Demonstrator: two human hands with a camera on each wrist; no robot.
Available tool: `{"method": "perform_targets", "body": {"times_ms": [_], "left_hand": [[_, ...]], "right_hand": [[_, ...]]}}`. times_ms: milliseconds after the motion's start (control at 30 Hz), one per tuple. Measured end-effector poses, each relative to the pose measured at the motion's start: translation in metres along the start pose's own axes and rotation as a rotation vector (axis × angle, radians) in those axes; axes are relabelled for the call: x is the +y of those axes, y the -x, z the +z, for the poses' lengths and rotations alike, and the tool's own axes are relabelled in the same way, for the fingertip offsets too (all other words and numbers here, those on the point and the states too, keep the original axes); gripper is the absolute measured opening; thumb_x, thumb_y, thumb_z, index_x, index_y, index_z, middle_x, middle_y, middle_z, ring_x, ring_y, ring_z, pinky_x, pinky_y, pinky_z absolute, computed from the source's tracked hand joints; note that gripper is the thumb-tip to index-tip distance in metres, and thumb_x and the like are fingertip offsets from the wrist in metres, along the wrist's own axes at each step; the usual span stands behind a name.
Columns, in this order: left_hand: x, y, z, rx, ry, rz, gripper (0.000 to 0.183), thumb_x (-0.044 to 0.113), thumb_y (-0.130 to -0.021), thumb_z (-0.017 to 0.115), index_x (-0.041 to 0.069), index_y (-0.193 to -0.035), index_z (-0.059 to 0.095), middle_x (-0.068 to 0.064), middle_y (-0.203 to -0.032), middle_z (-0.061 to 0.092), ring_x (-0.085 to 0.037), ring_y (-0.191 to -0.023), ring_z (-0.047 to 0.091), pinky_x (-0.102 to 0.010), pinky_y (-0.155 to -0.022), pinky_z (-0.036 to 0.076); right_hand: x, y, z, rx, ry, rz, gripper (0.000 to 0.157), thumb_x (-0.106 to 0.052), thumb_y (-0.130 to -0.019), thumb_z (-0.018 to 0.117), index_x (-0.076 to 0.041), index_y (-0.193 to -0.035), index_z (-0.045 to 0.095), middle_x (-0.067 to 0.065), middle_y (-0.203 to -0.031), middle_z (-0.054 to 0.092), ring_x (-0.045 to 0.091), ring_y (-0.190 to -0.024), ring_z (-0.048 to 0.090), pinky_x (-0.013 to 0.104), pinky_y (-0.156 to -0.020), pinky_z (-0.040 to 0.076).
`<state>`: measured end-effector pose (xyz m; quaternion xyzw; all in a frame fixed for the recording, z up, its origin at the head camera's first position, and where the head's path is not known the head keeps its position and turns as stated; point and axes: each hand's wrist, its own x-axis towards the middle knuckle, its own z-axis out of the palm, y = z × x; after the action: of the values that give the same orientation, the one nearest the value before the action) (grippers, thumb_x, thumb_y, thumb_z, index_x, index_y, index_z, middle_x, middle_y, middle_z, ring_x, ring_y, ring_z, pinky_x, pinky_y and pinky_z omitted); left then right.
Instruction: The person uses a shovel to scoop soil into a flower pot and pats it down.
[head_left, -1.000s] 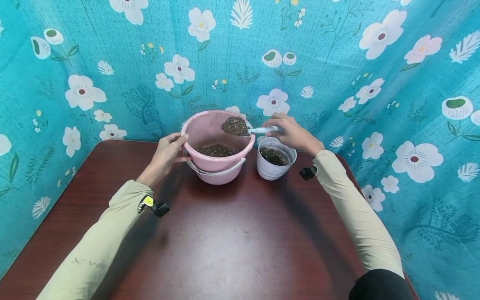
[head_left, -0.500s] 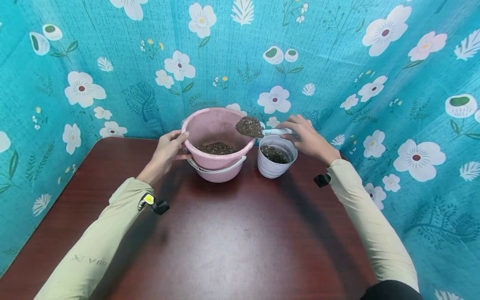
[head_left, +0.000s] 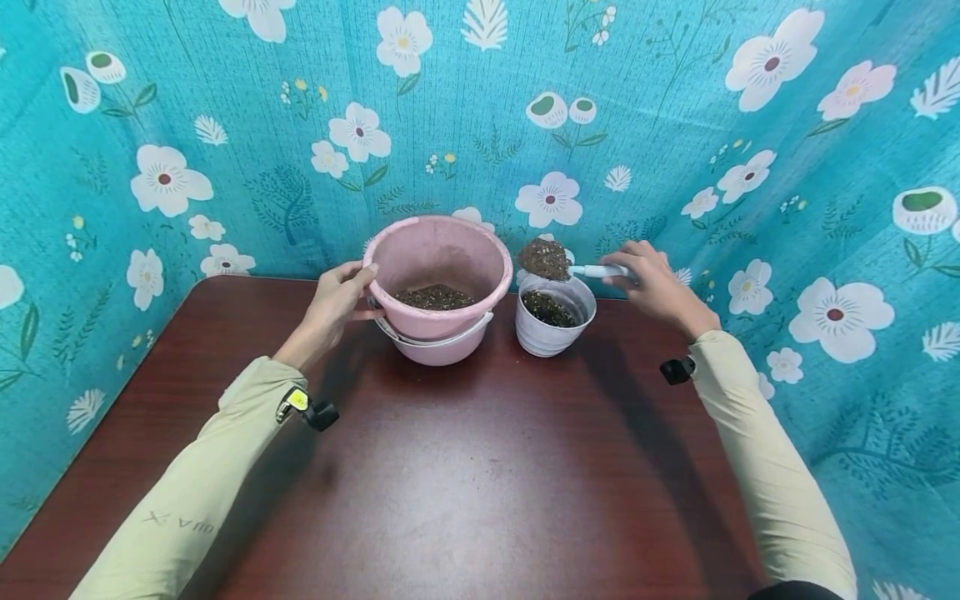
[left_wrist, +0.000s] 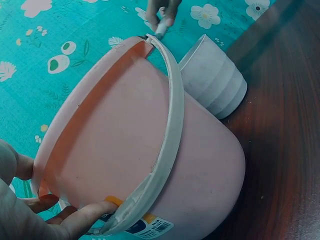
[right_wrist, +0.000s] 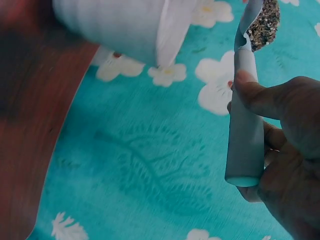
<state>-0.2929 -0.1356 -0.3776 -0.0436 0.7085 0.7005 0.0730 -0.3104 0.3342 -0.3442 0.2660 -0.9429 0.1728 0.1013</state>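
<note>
My right hand grips the pale blue handle of a trowel. A heap of dark, speckled soil fills its blade, held over the back rim of a white ribbed flower pot. More soil lies inside that pot. To the left stands a pink bucket with a white handle hanging down its front and some soil at the bottom. My left hand holds the bucket's left rim, the thumb over the edge and the fingers on the outside, as the left wrist view shows.
Everything stands on a dark red-brown table, near its back edge. Behind and beside it hangs a turquoise flowered cloth. The pot stands close to the bucket's right side.
My right hand has carried the loaded trowel to the right, from over the bucket to over the flower pot. The left hand stays on the bucket's rim.
</note>
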Motion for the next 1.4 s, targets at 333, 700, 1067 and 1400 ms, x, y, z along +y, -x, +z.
{"method": "perform_targets", "body": {"times_ms": [333,700,1067,1400], "left_hand": [[0.000,0.000,-0.001,-0.007,0.003,0.004,0.056,0.027,-0.111,0.051,-0.003,-0.157,0.041,-0.015,-0.127,0.048,-0.015,-0.102,0.056,-0.047,-0.098,0.063],[0.000,0.000,-0.001,-0.006,-0.009,-0.001,0.058,0.030,-0.111,0.052,-0.001,-0.157,0.040,-0.013,-0.124,0.049,-0.015,-0.102,0.057,-0.044,-0.096,0.063],[0.000,0.000,0.000,0.005,0.010,0.017,0.056,0.029,-0.110,0.053,-0.003,-0.155,0.042,-0.012,-0.120,0.050,-0.013,-0.099,0.059,-0.040,-0.091,0.066],[-0.001,0.000,-0.001,-0.004,0.008,0.013,0.057,0.029,-0.110,0.052,-0.003,-0.156,0.041,-0.015,-0.128,0.050,-0.011,-0.100,0.059,-0.036,-0.088,0.067]], "right_hand": [[0.028,0.018,0.006,0.117,0.110,0.016,0.023,0.004,-0.094,0.073,0.006,-0.117,0.073,0.022,-0.109,0.062,0.040,-0.101,0.046,0.049,-0.075,0.028],[0.038,0.018,0.018,0.360,0.220,-0.101,0.023,0.009,-0.092,0.074,0.004,-0.114,0.072,0.023,-0.109,0.058,0.041,-0.098,0.041,0.064,-0.083,0.030],[0.033,0.010,0.020,0.497,0.354,-0.150,0.019,0.006,-0.097,0.068,0.001,-0.116,0.070,0.025,-0.113,0.056,0.044,-0.103,0.044,0.067,-0.089,0.032],[0.023,0.007,0.024,0.469,0.340,-0.126,0.024,0.001,-0.098,0.070,0.002,-0.122,0.066,0.027,-0.115,0.056,0.045,-0.101,0.045,0.067,-0.083,0.037]]}}
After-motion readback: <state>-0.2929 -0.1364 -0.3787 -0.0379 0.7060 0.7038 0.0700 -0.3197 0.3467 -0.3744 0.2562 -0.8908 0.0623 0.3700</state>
